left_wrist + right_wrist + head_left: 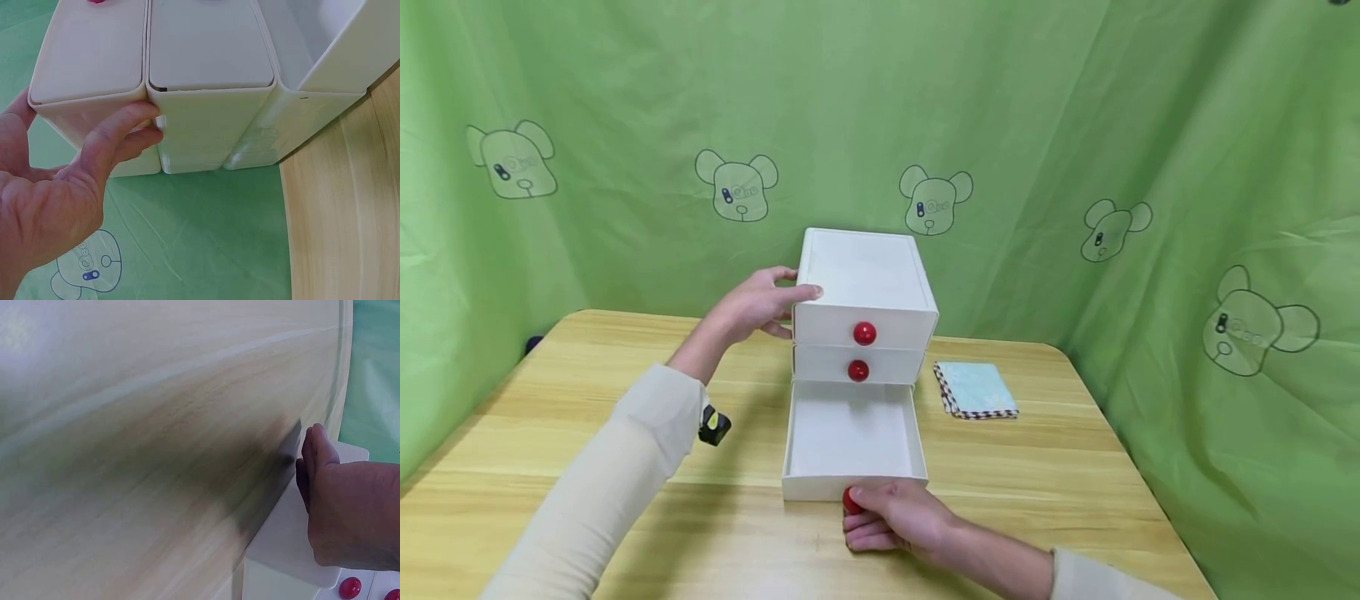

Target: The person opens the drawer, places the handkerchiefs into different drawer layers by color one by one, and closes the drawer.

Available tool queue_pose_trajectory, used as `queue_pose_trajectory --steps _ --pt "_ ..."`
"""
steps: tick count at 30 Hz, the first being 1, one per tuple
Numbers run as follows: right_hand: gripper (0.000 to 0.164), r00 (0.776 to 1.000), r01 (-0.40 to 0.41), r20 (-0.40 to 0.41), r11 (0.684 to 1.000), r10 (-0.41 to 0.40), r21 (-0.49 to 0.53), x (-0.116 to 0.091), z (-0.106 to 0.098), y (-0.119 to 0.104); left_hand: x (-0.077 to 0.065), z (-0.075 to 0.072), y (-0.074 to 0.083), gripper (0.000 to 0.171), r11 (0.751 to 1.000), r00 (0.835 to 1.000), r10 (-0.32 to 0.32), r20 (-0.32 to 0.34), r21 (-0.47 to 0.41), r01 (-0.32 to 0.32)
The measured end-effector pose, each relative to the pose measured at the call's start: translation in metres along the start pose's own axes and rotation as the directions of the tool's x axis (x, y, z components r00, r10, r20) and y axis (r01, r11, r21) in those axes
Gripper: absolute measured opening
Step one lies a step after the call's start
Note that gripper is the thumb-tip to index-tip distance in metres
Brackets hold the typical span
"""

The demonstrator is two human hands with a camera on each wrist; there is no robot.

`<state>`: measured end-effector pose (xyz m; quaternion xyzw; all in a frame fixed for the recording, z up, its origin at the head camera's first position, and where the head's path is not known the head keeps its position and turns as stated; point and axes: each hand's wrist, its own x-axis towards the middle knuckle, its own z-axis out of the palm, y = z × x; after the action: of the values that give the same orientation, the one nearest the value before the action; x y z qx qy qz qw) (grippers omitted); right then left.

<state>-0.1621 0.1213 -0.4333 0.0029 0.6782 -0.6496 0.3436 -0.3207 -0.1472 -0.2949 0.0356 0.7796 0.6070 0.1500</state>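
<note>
A white three-drawer unit (868,267) stands at the middle of the table, with round red knobs on its upper knob (865,333) and middle knob (858,371) positions. Its bottom drawer (816,489) is pulled well out, and its white floor is bare. My right hand (904,515) pinches the bottom drawer's red knob (850,500) between thumb and fingers. At the unit's upper left, my left hand (754,307) lays its thumb on the top while the other fingers touch the side. In the left wrist view those fingertips (147,112) press against the side wall.
A folded light blue cloth (977,387) with a checked border lies right of the unit. The wooden table (1037,483) runs back to a green curtain (842,108) with mouse-head drawings. A black band (714,426) shows at my left wrist.
</note>
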Motion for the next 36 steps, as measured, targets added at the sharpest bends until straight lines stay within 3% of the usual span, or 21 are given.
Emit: queue_pose_trajectory --steps 4,7,12,22,29,36 --pt "0.039 1.0 0.008 0.019 0.999 -0.007 -0.039 -0.001 -0.001 -0.001 0.001 0.0 -0.002 0.087 1.0 1.0 0.002 0.005 0.0 -0.002" --pt "0.04 0.999 0.0 0.045 0.989 0.006 -0.146 -0.003 -0.004 -0.006 0.002 0.0 -0.003 0.087 1.0 1.0 0.006 0.009 0.005 -0.006" --pt "0.048 0.993 -0.019 0.104 0.947 0.055 -0.32 -0.007 -0.011 -0.02 0.002 0.0 -0.003 0.086 1.0 1.0 0.011 0.008 0.013 -0.011" --pt "0.045 0.967 0.013 0.228 0.878 0.11 -0.479 -0.016 -0.034 -0.053 0.002 -0.001 -0.002 0.087 1.0 1.0 0.007 0.01 0.021 -0.007" --pt "0.037 0.982 0.106 0.191 0.867 -0.014 -0.486 -0.015 -0.039 -0.083 0.001 0.0 -0.002 0.087 1.0 1.0 0.008 0.005 0.019 -0.008" --pt "0.025 0.979 0.201 0.078 0.796 -0.191 -0.571 -0.016 -0.054 -0.113 0.0 0.0 -0.002 0.088 1.0 1.0 0.003 0.012 0.008 -0.003"
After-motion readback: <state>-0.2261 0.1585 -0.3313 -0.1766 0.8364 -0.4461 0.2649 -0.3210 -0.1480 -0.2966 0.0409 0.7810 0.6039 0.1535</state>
